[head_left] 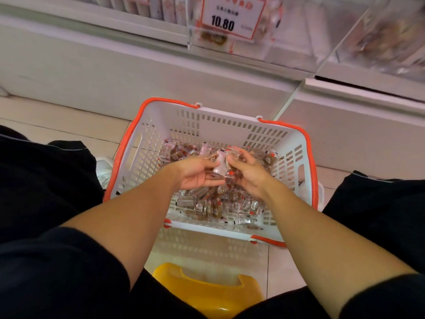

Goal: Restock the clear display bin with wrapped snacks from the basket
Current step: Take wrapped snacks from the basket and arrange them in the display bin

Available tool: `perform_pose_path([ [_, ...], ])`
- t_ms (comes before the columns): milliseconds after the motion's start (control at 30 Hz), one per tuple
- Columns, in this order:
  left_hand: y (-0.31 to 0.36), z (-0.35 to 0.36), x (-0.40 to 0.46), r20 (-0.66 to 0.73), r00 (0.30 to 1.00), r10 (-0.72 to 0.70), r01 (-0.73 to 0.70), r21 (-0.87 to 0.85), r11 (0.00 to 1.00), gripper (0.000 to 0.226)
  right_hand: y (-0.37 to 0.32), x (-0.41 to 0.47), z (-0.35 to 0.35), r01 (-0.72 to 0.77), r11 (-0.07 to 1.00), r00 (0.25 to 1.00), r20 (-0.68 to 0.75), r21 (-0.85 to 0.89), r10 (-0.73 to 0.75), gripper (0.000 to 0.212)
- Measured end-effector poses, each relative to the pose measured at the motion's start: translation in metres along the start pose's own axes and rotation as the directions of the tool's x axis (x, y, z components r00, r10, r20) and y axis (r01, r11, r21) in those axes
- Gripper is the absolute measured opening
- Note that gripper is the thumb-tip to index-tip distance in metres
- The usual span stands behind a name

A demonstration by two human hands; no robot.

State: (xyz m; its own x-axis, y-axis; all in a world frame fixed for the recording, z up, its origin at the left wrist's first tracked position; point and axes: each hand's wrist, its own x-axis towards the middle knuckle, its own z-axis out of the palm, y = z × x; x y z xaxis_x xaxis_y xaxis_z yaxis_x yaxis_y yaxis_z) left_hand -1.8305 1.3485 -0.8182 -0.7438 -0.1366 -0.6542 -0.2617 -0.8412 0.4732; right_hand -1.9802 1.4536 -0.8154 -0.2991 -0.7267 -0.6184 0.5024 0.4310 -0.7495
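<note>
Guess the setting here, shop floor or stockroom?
Probably a retail shop aisle. A red-bordered price tag reading 10.80 hangs on a clear plastic display bin above a white shelving base, and a white plastic shopping basket with orange rim full of clear-wrapped brown snacks sits on the tiled floor.

The basket [161, 120] stands on the floor [57, 116] in the middle of the scene, just near of the shelf base [115, 72] that runs across the far side. Wrapped snacks [207, 203] lie loose in the basket, spread over its bottom. Both hands are inside the basket above that layer, the left hand [195, 173] to the left and the right hand [249, 173] to the right, close together with a bunch of snacks between them. The clear display bin [230, 26] sits up on the shelf, far of the basket, with a price tag [232, 17] on its front. A stool [207, 293] lies at the near edge, between the person's legs. A shoe [104, 169] rests on the floor just left of the basket.
</note>
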Motion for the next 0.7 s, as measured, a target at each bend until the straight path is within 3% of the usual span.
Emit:
perform_pose_path([
  [133, 0.005, 0.008, -0.002, -0.052, 0.998, 0.042, -0.041, 0.021, 0.999, 0.024, -0.008, -0.004, 0.002, 0.059, 0.997, 0.998, -0.020, -0.039, -0.060, 0.029],
  [267, 0.003, 0.012, -0.002, -0.179, 0.978, 0.104, -0.093, 0.068, 0.993, 0.027, -0.009, -0.008, 0.000, 0.033, 0.998, 0.965, -0.262, 0.057, -0.017, 0.024],
  [333, 0.002, 0.012, -0.001, -0.236, 0.960, 0.151, -0.132, 0.097, 0.987, 0.026, -0.010, -0.010, -0.005, 0.021, 0.987, 0.948, -0.316, 0.160, 0.031, 0.026],
  [433, 0.005, 0.015, -0.003, -0.278, 0.940, 0.200, -0.180, 0.096, 0.979, 0.024, -0.016, -0.013, -0.004, 0.019, 0.963, 0.972, -0.229, 0.268, 0.045, 0.030],
  [633, 0.017, 0.021, -0.006, -0.357, 0.889, 0.285, -0.270, 0.092, 0.958, 0.020, -0.033, -0.011, -0.005, 0.080, 0.966, 0.966, -0.259, 0.246, -0.014, 0.040],
  [700, 0.019, 0.025, -0.005, -0.317, 0.907, 0.278, -0.259, 0.102, 0.960, 0.026, -0.031, -0.012, -0.001, 0.067, 0.971, 0.976, -0.217, 0.229, -0.016, 0.034],
])
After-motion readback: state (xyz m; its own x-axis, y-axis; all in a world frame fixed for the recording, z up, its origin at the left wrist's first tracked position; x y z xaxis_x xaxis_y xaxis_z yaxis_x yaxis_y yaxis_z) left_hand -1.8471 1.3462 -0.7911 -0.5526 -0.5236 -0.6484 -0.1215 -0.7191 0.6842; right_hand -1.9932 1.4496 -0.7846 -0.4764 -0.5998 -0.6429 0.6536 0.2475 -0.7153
